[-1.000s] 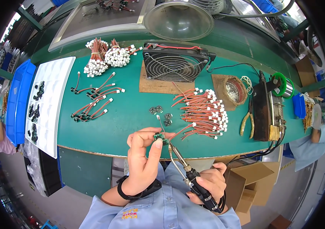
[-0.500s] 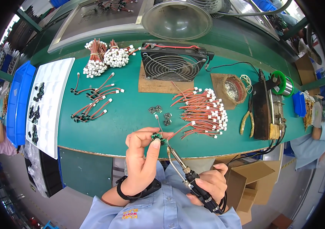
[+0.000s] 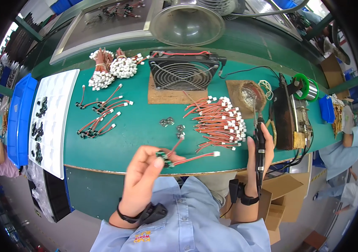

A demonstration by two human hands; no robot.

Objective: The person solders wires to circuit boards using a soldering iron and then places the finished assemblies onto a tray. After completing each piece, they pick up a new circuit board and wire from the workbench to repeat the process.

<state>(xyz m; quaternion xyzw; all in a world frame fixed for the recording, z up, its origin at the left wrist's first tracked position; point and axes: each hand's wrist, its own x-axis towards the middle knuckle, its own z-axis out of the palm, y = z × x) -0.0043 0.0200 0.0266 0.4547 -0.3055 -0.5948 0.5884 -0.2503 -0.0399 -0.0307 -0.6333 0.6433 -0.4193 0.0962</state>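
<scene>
My left hand (image 3: pixel 142 169) pinches a small green circuit board (image 3: pixel 164 159) between thumb and fingers, near the table's front edge. Two red-and-black wire leads with white connectors (image 3: pixel 216 154) stick out from it. In my right hand (image 3: pixel 265 147) is a black-handled soldering iron (image 3: pixel 261 140), gripped upright, its tip end over the round dish (image 3: pixel 259 100). Small dark boards (image 3: pixel 167 122) lie just beyond my left hand. Between the two hands, a heap of loose wire leads (image 3: pixel 225 122) has its white connectors toward the right.
A black fan (image 3: pixel 184 73) stands at the back. Left are wired boards (image 3: pixel 99 107), a white tray (image 3: pixel 57 126) and a blue bin (image 3: pixel 21 122). Bundled leads (image 3: pixel 102 69) lie behind. Right are pliers (image 3: pixel 273 132), a soldering station (image 3: pixel 286 119) and a solder spool (image 3: pixel 306 87).
My right hand has carried the soldering iron away from the board, right and forward to the dish. My left hand has drawn slightly left and nearer, still pinching the board.
</scene>
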